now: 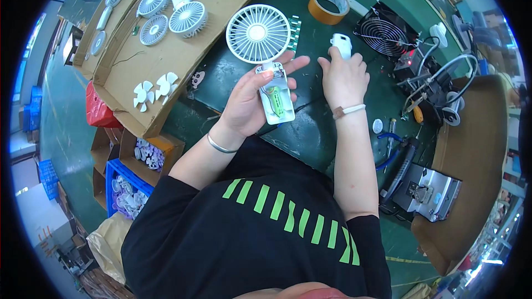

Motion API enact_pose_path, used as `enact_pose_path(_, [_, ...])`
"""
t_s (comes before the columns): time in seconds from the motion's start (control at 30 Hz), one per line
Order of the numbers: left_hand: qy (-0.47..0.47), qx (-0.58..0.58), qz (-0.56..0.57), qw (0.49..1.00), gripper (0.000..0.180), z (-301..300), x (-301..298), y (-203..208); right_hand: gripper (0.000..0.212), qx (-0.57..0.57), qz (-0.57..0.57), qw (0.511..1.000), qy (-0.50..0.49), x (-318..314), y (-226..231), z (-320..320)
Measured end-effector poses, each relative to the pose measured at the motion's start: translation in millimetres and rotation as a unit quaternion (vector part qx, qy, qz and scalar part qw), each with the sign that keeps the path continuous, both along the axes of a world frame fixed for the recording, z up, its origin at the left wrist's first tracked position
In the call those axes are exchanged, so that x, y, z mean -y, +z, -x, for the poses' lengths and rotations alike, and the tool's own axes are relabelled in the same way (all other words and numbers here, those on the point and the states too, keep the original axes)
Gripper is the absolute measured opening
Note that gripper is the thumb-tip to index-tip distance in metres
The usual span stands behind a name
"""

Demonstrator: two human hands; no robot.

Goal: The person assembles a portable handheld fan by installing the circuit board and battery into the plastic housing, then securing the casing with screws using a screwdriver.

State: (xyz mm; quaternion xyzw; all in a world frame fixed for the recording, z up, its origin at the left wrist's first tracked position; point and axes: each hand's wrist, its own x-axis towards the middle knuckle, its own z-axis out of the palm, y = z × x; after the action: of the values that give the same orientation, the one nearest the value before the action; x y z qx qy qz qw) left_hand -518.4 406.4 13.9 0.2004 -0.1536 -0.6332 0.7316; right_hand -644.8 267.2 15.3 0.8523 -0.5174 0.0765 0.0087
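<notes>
My left hand point(249, 99) grips a white handheld fan point(257, 33) by its handle, the round grille pointing away from me. The handle's open casing point(279, 116) faces up, showing a green battery point(277, 102) and thin wires near the neck. Farther right, my right hand point(346, 80) reaches over a white handle cover point(341, 44) on the green table. Its fingertips are at the cover's near end, with the thumb apart. Just beyond the fan lie green circuit boards point(295, 30), partly hidden by the grille.
A cardboard tray point(124, 58) at left bears fan heads and propellers point(144, 96). Orange-brown tape point(329, 6) lies at the back. To the right are a black cooling fan point(382, 33), a soldering iron stand point(426, 105), blue-handled pliers point(385, 160) and a metal fixture point(429, 192).
</notes>
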Motion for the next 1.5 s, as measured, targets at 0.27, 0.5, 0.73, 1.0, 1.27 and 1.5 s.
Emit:
enact_pose_path(0.27, [0.066, 0.006, -0.078, 0.995, 0.033, 14.3, 10.9, -0.3, 0.035, 0.156, 0.022, 0.987, -0.035, 5.5, 2.8, 15.4])
enact_pose_path(0.5, [0.118, 0.046, -0.095, 0.987, 0.041, 28.5, 16.1, -4.2, 0.039, 0.450, -0.100, 0.878, 0.127, -73.0, 28.1, 61.2])
enact_pose_path(0.73, [0.093, 0.196, -0.076, 0.973, 0.059, 62.0, 22.8, -2.1, 0.043, 0.440, -0.073, 0.884, 0.142, -101.4, 20.7, 64.9])
enact_pose_path(1.0, [0.078, 0.192, -0.090, 0.974, 0.037, 71.8, 20.9, 1.8, 0.045, 0.435, -0.067, 0.885, 0.150, -105.9, 16.7, 71.6])
enact_pose_path(1.27, [0.054, 0.291, -0.030, 0.955, 0.043, 79.0, 11.2, 3.4, 0.045, 0.412, -0.116, 0.886, 0.181, -110.6, 29.5, 102.0])
enact_pose_path(1.5, [-0.026, 0.191, -0.038, 0.981, 0.046, 94.5, 10.6, 19.9, 0.031, 0.766, -0.484, 0.422, -0.027, -147.5, -4.3, 191.9])
